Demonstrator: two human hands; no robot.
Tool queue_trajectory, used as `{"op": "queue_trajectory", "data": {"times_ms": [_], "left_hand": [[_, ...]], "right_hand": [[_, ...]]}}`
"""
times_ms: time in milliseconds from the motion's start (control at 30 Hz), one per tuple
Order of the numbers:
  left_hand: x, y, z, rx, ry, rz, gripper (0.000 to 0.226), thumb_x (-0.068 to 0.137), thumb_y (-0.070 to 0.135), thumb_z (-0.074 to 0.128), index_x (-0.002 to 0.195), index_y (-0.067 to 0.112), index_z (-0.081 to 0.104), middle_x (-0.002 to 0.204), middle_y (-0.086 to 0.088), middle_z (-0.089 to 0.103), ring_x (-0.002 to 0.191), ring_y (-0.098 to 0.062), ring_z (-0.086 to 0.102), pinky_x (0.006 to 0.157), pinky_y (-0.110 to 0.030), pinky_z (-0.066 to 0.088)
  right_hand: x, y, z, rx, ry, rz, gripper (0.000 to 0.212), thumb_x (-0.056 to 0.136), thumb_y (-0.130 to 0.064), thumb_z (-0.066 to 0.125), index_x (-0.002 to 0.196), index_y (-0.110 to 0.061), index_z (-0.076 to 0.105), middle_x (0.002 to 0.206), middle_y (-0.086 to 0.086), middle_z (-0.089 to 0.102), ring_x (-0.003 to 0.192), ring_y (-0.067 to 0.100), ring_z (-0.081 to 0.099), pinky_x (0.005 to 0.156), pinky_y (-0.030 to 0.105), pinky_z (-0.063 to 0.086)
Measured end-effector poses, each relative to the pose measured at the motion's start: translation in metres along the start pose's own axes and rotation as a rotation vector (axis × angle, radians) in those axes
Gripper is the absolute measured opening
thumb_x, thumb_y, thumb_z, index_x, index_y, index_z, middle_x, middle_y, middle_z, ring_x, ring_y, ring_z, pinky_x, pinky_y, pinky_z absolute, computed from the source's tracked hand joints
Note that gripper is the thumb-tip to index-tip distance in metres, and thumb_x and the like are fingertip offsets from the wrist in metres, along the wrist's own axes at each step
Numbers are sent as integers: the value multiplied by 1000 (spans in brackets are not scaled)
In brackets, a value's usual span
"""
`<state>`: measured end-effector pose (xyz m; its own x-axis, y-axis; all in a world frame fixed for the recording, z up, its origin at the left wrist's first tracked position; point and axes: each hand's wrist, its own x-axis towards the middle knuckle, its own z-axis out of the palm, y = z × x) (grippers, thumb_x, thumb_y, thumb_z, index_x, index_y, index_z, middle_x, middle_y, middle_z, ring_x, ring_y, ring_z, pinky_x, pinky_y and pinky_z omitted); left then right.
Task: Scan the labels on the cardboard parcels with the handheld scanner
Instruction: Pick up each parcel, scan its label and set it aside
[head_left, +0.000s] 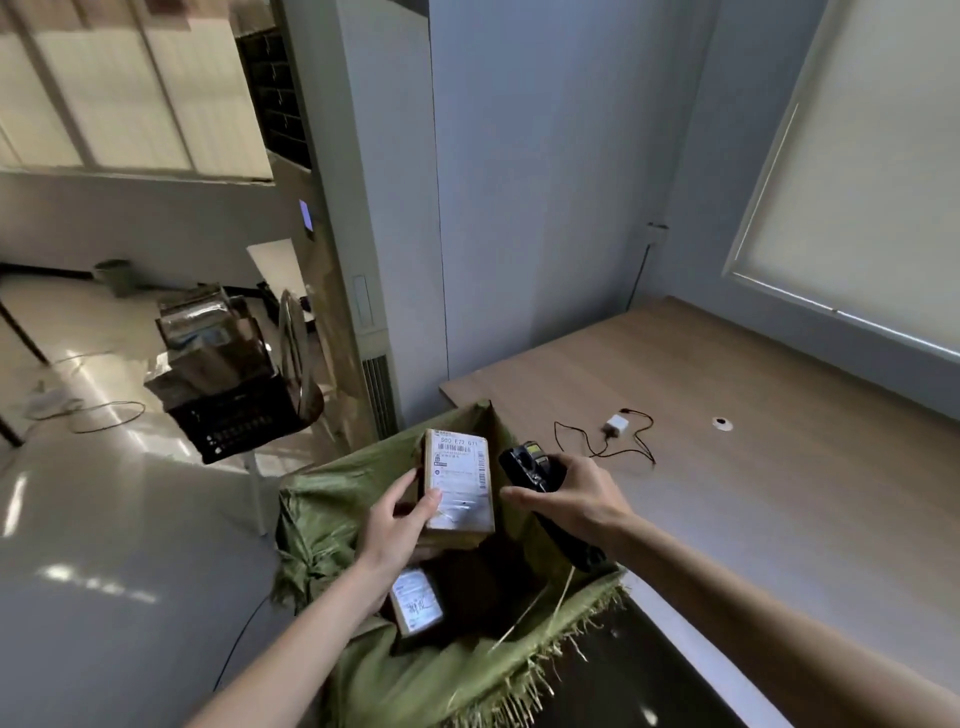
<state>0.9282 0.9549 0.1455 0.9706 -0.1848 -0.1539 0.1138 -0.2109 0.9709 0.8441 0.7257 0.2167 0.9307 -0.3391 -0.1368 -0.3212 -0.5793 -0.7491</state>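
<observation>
Left hand (400, 525) gripping parcel (458, 480) above green sack (363, 670), label up; right hand (569, 499) clenched round scanner (535, 475) just beside. Best to tilt label square to scanner window, steady.

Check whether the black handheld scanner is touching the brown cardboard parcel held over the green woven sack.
Apart. The head view shows green sack between the black handheld scanner in the right hand and the brown cardboard parcel in the left hand.
</observation>
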Motion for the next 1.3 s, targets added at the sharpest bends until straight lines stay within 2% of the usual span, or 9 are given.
{"op": "queue_trajectory", "data": {"times_ms": [33, 167, 400, 533, 767, 967, 1100, 1200, 1300], "left_hand": [[6, -11, -1, 6, -4, -26, 62, 87, 38, 76, 143, 27, 54, 125, 12, 61, 104, 3, 59, 88, -16, 45], [26, -47, 0, 39, -33, -126, 65, 77, 54, 77, 137, 40, 56, 132, -1, 62, 120, -22, 60, 105, -45, 50], [53, -99, 15, 81, -40, -292, 66, 86, 48, 74, 146, 33, 49, 145, 2, 54, 132, -21, 52, 113, -44, 42], [56, -122, 13, 255, -50, -359, 70, 90, 43, 71, 150, 24, 43, 153, -5, 46, 139, -27, 43, 114, -42, 38], [65, -94, 22, 388, -122, -173, 52, 94, 39, 66, 142, 27, 53, 148, -2, 52, 136, -21, 48, 111, -39, 40], [51, -25, 69, 406, -213, 75, 43, 93, 46, 65, 134, 36, 59, 141, 7, 56, 125, -14, 53, 100, -34, 44], [18, 34, 125, 409, -335, 221, 50, 90, 53, 66, 136, 36, 57, 144, 6, 56, 133, -17, 50, 107, -37, 43], [-22, 84, 177, 438, -461, 336, 67, 83, 67, 64, 143, 41, 49, 150, 8, 47, 140, -18, 43, 113, -48, 40], [-68, 133, 240, 460, -550, 465, 69, 83, 67, 64, 145, 39, 47, 151, 8, 47, 138, -15, 45, 112, -45, 41]], "right_hand": [[7, 3, 7, -14, -10, 9, 62, 67, -70, 85, 111, -29, 71, 100, -6, 76, 92, 19, 74, 85, 45, 62], [33, 19, 30, -82, -30, 43, 60, 67, -74, 83, 104, -28, 69, 94, -8, 74, 87, 16, 72, 78, 38, 61], [65, 50, 48, -143, -93, 58, 70, 66, -77, 81, 113, -28, 68, 94, -9, 73, 83, 12, 71, 76, 37, 62], [72, 64, 51, -148, -126, 61, 70, 67, -73, 83, 114, -24, 68, 96, -6, 74, 85, 16, 72, 80, 41, 62], [56, 72, 25, -122, -72, 111, 72, 66, -64, 89, 123, -26, 66, 99, -7, 73, 85, 14, 71, 74, 34, 61], [8, 75, -44, -123, 32, 138, 59, 64, -64, 90, 109, -31, 70, 89, -6, 76, 79, 16, 74, 76, 42, 64], [-46, 89, -111, -174, 155, 192, 47, 65, -62, 89, 92, -30, 68, 80, -9, 72, 73, 11, 70, 65, 32, 57], [-99, 105, -171, -213, 263, 252, 49, 64, -62, 88, 95, -29, 69, 83, -10, 71, 80, 15, 69, 69, 33, 54], [-162, 127, -235, -241, 391, 338, 53, 61, -67, 85, 98, -33, 68, 86, -15, 70, 84, 13, 67, 71, 29, 52]]}}
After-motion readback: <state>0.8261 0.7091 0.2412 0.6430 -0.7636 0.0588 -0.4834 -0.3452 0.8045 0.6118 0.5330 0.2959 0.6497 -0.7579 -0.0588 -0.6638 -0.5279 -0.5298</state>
